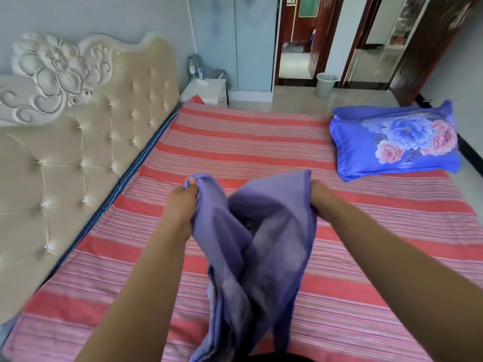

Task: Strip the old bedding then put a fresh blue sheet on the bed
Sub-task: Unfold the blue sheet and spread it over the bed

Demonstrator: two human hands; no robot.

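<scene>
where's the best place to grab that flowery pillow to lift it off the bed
Judging by its pose, take the pillow by its near long edge, coming from this side across the striped cover. It lies flat at the far corner, and its flat border gives fingers something to pinch. Both the left hand and right hand currently grip the blue sheet.

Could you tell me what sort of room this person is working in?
Almost certainly a home bedroom. A wide bed with a tufted, carved headboard fills the view, a floral pillow lies on it, and a small nightstand stands beside it. Both hands hold a blue sheet.
</scene>
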